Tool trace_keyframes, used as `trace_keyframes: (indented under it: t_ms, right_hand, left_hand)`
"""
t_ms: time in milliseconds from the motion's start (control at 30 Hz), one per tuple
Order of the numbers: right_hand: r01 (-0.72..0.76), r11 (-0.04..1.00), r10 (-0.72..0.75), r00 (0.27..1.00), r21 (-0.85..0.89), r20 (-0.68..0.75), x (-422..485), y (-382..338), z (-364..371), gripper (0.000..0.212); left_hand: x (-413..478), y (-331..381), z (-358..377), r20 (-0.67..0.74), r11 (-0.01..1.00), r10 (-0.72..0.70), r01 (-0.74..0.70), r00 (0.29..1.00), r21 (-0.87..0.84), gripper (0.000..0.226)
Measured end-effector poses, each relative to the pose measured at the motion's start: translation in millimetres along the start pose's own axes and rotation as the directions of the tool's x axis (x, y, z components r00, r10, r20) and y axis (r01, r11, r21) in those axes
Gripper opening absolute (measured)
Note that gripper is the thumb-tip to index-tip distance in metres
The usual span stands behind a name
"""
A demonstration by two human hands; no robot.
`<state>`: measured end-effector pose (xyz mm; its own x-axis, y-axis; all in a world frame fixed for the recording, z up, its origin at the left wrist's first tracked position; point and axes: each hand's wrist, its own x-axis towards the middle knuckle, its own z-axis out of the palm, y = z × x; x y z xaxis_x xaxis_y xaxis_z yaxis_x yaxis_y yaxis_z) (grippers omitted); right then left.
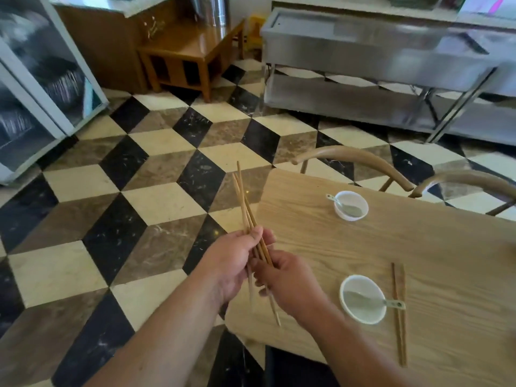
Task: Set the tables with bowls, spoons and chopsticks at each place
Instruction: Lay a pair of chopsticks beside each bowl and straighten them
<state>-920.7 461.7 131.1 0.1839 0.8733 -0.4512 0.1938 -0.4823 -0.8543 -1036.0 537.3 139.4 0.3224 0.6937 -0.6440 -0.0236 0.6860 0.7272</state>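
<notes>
My left hand [234,261] and right hand [290,283] are both curled round a loose bunch of thin, pale wooden chopsticks [245,208], held over the table [432,247] corner, tips fanned out. The near white bowl [363,319] has a spoon [371,301] in it, its handle lying across a darker pair [398,331]. The far bowl [349,216] holds a second spoon [343,203].

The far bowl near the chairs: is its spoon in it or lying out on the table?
In. The spoon lies inside the far bowl, its handle sticking out over the left rim.
</notes>
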Motion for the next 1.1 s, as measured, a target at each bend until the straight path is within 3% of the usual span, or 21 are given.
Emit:
trace_keyframes:
  t_ms: [233, 400, 600, 800, 1100]
  right_hand:
    - [-0.053, 0.973, 0.033, 0.995, 0.225, 0.094, 24, -99, 199, 0.027]
    - [-0.137, 0.912, 0.076, 0.983, 0.387, 0.17, 41, -150, 260, 0.031]
    - [-0.116, 0.885, 0.068, 0.99, 0.452, 0.122, 74, -192, 278, 0.032]
    - [-0.116, 0.9, 0.094, 0.993, 0.421, 0.073, 126, -210, 275, 0.032]
    - [0.003, 0.917, -0.006, 1.0, 0.399, 0.005, 275, -237, 211, 0.028]
  left_hand:
    - [-24, 83, -180, -0.107, 0.996, 0.03, -0.021, 0.994, 0.086, 0.033]
    - [-41, 134, -248, -0.086, 0.977, 0.099, -0.08, 0.991, 0.197, 0.04]
    - [-30, 181, -293, -0.095, 0.918, 0.264, -0.22, 0.96, 0.329, 0.029]
    - [22, 217, -301, -0.055, 0.9, 0.257, -0.218, 0.965, 0.378, 0.024]
    - [162, 314, -255, -0.019, 0.836, 0.232, -0.19, 0.972, 0.515, 0.025]
